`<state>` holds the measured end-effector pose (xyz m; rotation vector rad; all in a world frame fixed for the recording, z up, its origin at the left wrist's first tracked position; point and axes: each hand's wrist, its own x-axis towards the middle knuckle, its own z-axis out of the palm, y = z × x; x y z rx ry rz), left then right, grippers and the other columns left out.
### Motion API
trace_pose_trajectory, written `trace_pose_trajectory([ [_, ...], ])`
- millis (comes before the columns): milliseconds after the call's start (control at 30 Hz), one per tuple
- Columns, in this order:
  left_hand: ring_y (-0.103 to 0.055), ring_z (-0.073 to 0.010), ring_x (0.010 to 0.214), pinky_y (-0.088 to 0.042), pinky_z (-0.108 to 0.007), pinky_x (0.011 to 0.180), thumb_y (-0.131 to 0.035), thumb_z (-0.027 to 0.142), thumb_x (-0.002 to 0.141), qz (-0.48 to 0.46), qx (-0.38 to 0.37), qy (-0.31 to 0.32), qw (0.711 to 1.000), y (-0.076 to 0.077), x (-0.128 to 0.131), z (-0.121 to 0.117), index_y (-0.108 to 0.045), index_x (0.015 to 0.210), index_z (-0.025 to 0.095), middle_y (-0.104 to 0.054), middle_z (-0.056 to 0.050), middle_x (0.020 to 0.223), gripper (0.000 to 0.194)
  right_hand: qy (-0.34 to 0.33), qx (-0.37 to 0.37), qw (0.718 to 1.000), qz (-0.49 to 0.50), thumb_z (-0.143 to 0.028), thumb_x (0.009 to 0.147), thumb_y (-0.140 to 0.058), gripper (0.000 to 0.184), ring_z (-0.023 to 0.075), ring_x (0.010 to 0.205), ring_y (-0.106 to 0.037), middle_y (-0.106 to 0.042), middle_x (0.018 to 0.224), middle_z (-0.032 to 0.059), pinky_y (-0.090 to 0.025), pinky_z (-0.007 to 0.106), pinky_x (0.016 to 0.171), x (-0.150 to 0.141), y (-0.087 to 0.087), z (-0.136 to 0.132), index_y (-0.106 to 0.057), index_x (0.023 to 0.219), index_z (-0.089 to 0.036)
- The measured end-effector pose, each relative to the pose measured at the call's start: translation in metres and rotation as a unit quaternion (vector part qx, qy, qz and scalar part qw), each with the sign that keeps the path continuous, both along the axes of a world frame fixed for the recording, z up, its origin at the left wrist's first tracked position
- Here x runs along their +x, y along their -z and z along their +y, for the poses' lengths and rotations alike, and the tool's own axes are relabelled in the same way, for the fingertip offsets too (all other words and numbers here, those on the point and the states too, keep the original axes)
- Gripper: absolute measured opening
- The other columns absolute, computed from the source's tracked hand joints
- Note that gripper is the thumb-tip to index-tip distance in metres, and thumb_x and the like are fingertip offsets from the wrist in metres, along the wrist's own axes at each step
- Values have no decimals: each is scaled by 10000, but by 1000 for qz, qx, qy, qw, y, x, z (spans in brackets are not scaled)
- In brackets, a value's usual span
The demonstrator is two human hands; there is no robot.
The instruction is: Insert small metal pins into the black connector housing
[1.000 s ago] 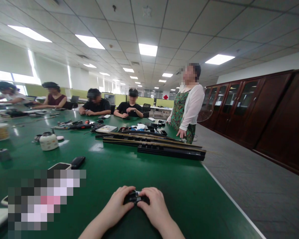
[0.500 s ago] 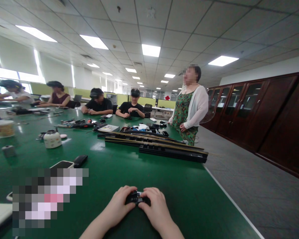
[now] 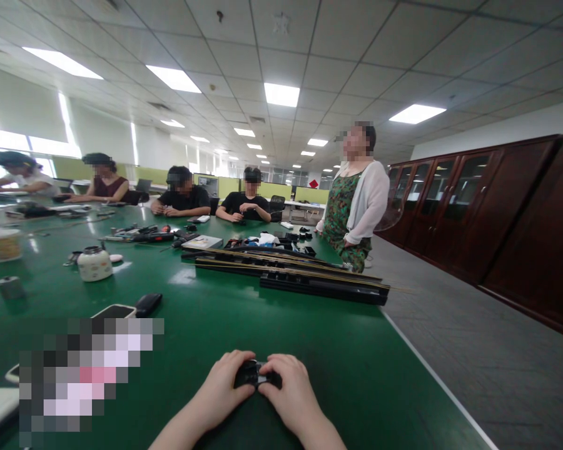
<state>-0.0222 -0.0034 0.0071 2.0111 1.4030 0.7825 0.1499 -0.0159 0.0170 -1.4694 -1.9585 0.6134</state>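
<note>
Both my hands rest on the green table (image 3: 347, 362) near its front edge and pinch one small black part (image 3: 253, 373) between them. My left hand (image 3: 225, 384) grips its left end with curled fingers. My right hand (image 3: 288, 390) closes over its right end. A bit of shiny metal shows in the middle of the part. The rest of it is hidden under my fingers.
Long black rails (image 3: 300, 275) lie across the table's middle. A phone (image 3: 114, 310), a black case (image 3: 148, 304) and a white jar (image 3: 94, 264) sit to the left. A standing person (image 3: 356, 200) is at the table's far right edge; several seated people (image 3: 241, 200) work at the far side.
My hands stay on the black part with almost no movement. The standing person has drawn the hand back from the table toward the waist.
</note>
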Motion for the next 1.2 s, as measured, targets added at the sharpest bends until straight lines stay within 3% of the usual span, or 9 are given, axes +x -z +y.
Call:
trace_pose_trajectory([
  [267, -549, -246, 934, -397, -363, 841, -584, 210, 639, 7, 3, 5, 1000, -1, 1, -2, -598, 978, 217, -633, -58, 984, 339, -13, 3, 1000, 16, -213, 625, -665, 197, 219, 999, -548, -659, 969, -8, -341, 372, 911, 3, 2, 2, -673, 799, -305],
  [400, -545, -242, 968, -393, -360, 878, -584, 228, 650, -56, -38, -4, 998, -2, 1, -4, -564, 1017, 211, -633, -58, 1012, 368, -15, -1, 999, 48, -223, 655, -639, 180, 210, 982, -559, -651, 975, -5, -366, 358, 902, 3, 0, 1, -674, 815, -298],
  [667, -562, -208, 975, -397, -338, 903, -552, 222, 714, -214, -92, 49, 971, 1, 2, -2, -489, 1029, 208, -604, -39, 1011, 322, -48, 2, 990, 135, -185, 703, -590, 186, 173, 950, -572, -625, 973, 12, -413, 288, 879, 1, -8, -2, -662, 860, -252],
  [1200, -568, -211, 949, -397, -333, 841, -648, 351, 690, -304, -137, 82, 939, -1, 3, -1, -466, 983, 218, -623, -18, 929, 370, -54, 11, 983, 175, -197, 713, -605, 166, 171, 926, -578, -622, 951, 19, -430, 299, 867, 3, -13, -2, -666, 861, -238],
])
